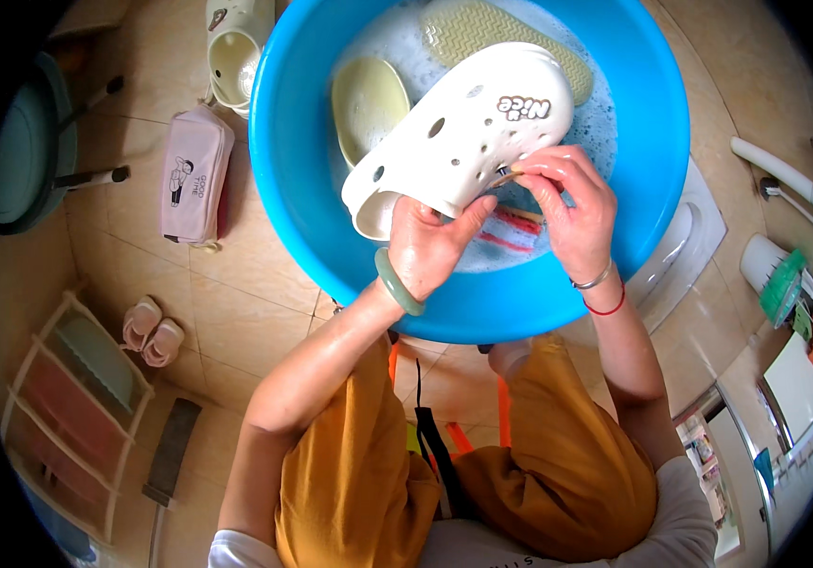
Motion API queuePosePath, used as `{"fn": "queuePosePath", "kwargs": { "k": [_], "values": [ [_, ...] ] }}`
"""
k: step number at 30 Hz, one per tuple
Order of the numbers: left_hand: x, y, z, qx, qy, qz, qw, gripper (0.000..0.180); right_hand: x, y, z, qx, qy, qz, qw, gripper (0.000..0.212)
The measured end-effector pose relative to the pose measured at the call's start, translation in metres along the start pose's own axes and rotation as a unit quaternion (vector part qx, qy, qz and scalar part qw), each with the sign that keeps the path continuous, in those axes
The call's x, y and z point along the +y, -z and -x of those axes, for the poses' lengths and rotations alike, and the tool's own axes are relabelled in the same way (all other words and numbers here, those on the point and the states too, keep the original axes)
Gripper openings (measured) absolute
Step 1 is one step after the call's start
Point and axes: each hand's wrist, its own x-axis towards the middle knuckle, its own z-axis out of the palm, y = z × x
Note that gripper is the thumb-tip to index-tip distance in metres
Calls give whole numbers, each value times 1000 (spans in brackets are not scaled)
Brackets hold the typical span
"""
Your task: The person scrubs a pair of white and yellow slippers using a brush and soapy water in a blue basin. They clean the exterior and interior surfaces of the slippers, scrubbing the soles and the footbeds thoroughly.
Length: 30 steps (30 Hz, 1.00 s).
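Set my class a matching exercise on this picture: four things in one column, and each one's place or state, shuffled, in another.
Column 1
1. White clog
2. Right hand
3. Blue basin
4. Pink pouch

Column 2
A. Contains soapy water
B. Lies on the tiled floor
C. Is held by the left hand
D. Pinches a slim tool

Right pairs: 1-C, 2-D, 3-A, 4-B
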Motion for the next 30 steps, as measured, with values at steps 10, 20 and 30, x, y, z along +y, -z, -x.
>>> {"fn": "queuePosePath", "kwargs": {
  "k": [10,20,30],
  "values": [
    [2,-1,-5,-2,-23,4,1000,31,-8,-6,1,29,-96,-21,995,11],
    [5,-5,-12,17,6,27,999,30,-5,-14,4,3,99,77,992,24],
    [15,8,-22,-18,229,168,959,33,2,-7,-8,-14,31,67,997,14]
  ]
}}
